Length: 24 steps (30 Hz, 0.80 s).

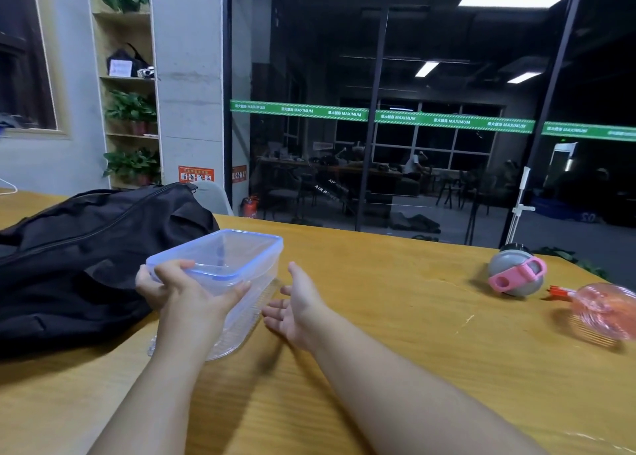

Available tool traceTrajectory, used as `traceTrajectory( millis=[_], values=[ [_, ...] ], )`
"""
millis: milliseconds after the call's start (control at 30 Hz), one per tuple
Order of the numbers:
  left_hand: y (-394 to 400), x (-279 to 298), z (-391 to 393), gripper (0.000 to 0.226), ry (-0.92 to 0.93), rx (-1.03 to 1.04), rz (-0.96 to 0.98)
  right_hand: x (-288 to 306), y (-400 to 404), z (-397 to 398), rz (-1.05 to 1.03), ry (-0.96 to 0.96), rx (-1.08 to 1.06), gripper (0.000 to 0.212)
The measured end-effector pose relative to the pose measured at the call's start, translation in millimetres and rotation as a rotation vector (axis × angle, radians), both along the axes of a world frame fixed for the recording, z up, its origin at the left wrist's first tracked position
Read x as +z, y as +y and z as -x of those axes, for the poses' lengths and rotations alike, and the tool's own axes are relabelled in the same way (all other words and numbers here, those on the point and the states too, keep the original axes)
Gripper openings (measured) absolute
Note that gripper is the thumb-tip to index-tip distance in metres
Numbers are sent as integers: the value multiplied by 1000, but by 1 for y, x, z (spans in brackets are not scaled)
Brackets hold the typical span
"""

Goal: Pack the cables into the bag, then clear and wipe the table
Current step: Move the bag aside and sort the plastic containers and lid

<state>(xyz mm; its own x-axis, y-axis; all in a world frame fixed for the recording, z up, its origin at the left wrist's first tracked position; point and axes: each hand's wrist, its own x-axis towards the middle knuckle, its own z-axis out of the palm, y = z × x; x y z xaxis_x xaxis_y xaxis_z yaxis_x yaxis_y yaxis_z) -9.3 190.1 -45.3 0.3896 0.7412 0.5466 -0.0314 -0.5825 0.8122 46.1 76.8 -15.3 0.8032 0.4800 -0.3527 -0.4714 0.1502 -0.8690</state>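
Gripping clear rectangular plastic container (220, 275) with left hand (182, 289) beside black fabric bag (86, 248) — right hand (296, 310) released, palm up, above yellow wooden table (395, 317).

Green strip (382, 115) across the glass wall (447, 58) — "MAXIMUM", repeated along it.

Indoor light is falling evenly on the bench (395, 317), leaving soft shadows under the forearms. Behind it the glass wall (413, 144) is staying dark and mirroring ceiling lamps (509, 0) as bright streaks. Motion blur is smearing the pink item (605, 308) at the right edge, and wide-angle distortion is bending the frame's verticals.
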Motion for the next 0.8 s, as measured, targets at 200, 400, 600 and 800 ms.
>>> traceTrajectory(
  millis=[200,400,600,800],
  values=[
    [1,-2,-2,87,-4,37,18,0,6,0,-65,27,-10,68],
    [1,-9,-3,89,53,46,62,3,4,2,-71,33,-7,68],
    [-20,-6,4,81,147,111,25,11,-13,-3,-63,-2,-21,68],
    [-39,-3,8,84,378,188,-199,19,-38,-1,-57,-47,-48,62]
  ],
)
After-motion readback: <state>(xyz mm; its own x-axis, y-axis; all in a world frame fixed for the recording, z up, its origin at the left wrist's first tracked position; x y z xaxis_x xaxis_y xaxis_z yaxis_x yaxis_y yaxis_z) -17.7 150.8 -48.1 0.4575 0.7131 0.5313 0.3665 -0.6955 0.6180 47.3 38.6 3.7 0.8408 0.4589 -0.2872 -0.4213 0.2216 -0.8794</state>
